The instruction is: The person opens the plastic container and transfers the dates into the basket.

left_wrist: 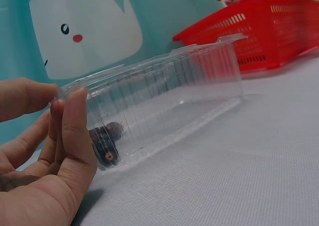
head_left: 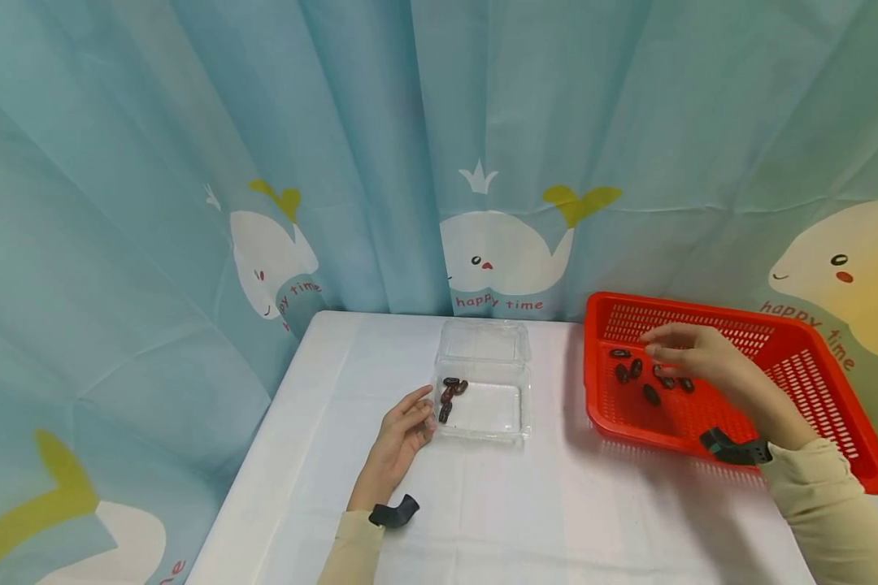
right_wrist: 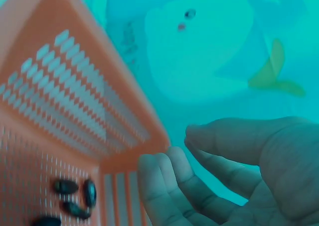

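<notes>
A clear plastic clamshell box (head_left: 488, 406) lies with its lid folded back, and several dark brown, date-like fruits (head_left: 448, 394) are grouped along its left side. My left hand (head_left: 402, 431) holds the left edge of the box, its thumb and fingertips at the rim in the left wrist view. Over the red plastic basket (head_left: 702, 313), my right hand (head_left: 702, 353) hovers with thumb and fingers apart; nothing shows between them in the right wrist view. More of the dark fruits (head_left: 652, 396) lie on the basket's floor below that hand, some partly hidden by it.
A white cloth (head_left: 512, 504) covers the table. Directly behind it hangs a light blue curtain (head_left: 366, 162) printed with whales. The basket's raised, slotted walls stand at the table's right side, with a gap between it and the box.
</notes>
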`<state>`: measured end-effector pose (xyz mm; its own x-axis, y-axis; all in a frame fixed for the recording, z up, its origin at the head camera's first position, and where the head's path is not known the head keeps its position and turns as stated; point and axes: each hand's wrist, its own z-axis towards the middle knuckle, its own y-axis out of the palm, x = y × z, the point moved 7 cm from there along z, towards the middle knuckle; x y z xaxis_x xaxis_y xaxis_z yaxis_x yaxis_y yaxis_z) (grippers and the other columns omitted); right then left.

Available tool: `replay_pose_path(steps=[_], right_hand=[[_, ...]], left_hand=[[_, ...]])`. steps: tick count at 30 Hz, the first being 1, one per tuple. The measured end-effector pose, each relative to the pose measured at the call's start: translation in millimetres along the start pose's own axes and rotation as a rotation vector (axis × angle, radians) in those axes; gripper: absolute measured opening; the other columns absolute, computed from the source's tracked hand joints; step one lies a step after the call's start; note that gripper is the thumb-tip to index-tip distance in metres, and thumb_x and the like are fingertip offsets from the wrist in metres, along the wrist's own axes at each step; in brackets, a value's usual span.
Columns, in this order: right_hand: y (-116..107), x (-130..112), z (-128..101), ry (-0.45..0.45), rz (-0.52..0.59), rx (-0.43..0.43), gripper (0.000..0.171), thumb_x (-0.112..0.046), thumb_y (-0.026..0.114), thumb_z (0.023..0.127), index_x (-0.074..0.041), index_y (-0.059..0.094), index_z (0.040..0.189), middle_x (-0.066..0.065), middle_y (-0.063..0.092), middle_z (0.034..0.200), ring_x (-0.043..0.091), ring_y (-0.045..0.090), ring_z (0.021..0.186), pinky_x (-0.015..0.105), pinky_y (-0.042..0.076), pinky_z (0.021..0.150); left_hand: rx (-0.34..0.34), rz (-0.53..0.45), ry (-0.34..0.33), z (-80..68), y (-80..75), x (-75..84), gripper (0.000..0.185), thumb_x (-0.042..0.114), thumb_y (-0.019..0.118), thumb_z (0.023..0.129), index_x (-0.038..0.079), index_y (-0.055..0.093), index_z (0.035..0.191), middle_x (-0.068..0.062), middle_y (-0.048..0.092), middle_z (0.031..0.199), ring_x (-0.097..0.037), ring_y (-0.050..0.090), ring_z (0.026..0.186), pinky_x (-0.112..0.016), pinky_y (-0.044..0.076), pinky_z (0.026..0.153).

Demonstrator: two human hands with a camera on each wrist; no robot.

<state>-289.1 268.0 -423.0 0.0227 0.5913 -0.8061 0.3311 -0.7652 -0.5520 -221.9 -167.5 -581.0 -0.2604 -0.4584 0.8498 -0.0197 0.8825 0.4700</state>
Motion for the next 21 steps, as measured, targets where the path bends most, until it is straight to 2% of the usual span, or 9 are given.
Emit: replay_pose_path(steps=[3, 8, 10, 15, 21], right_hand=[[10.1, -9.5, -1.6, -0.002, 0.010, -0.002, 0.049, -0.029, 0.065, 0.104, 0.002, 0.056, 0.141, 0.001, 0.068, 0.117, 0.001, 0.069, 0.087, 0.024, 0.058, 0.073], [31.6, -20.9, -3.3, -0.025, 0.131, -0.038, 0.044, -0.021, 0.068, 0.102, 0.003, 0.058, 0.138, -0.012, 0.070, 0.105, 0.009, 0.071, 0.090, 0.024, 0.060, 0.076], [41.2, -25.3, -4.4, -0.037, 0.156, -0.053, 0.045, -0.020, 0.068, 0.102, 0.003, 0.058, 0.139, -0.006, 0.071, 0.112, 0.010, 0.071, 0.095, 0.025, 0.062, 0.083], [67.0, -32.6, -2.8, -0.040, 0.173, -0.070, 0.045, -0.022, 0.069, 0.101, 0.001, 0.059, 0.139, 0.015, 0.067, 0.124, 0.013, 0.069, 0.098, 0.028, 0.063, 0.086], [97.1, -37.5, -0.5, -0.051, 0.192, -0.087, 0.042, -0.022, 0.069, 0.101, 0.001, 0.061, 0.136, 0.018, 0.068, 0.123, 0.021, 0.073, 0.098, 0.029, 0.063, 0.086]], left_hand=[[0.003, -0.004, -0.004, 0.3, 0.2, -0.1, 0.049, 0.001, 0.054, 0.105, 0.002, 0.045, 0.153, 0.002, 0.054, 0.109, -0.007, 0.055, 0.088, -0.017, 0.053, 0.075], [0.005, -0.022, -0.007, 0.0, 0.9, 0.0, 0.049, 0.001, 0.055, 0.104, 0.003, 0.046, 0.153, 0.001, 0.055, 0.109, -0.007, 0.055, 0.087, -0.018, 0.053, 0.075], [0.003, -0.024, -0.007, 0.3, 1.1, 0.2, 0.050, 0.001, 0.055, 0.104, 0.003, 0.046, 0.153, 0.001, 0.055, 0.109, -0.007, 0.055, 0.088, -0.018, 0.053, 0.075], [0.003, -0.028, -0.011, 1.0, 0.4, 0.1, 0.050, 0.001, 0.056, 0.104, 0.003, 0.046, 0.153, 0.001, 0.055, 0.108, -0.008, 0.055, 0.088, -0.018, 0.054, 0.075], [0.001, -0.022, -0.010, 1.0, 0.3, -0.6, 0.050, 0.001, 0.055, 0.104, 0.004, 0.046, 0.153, 0.001, 0.055, 0.109, -0.007, 0.055, 0.088, -0.017, 0.053, 0.074]])
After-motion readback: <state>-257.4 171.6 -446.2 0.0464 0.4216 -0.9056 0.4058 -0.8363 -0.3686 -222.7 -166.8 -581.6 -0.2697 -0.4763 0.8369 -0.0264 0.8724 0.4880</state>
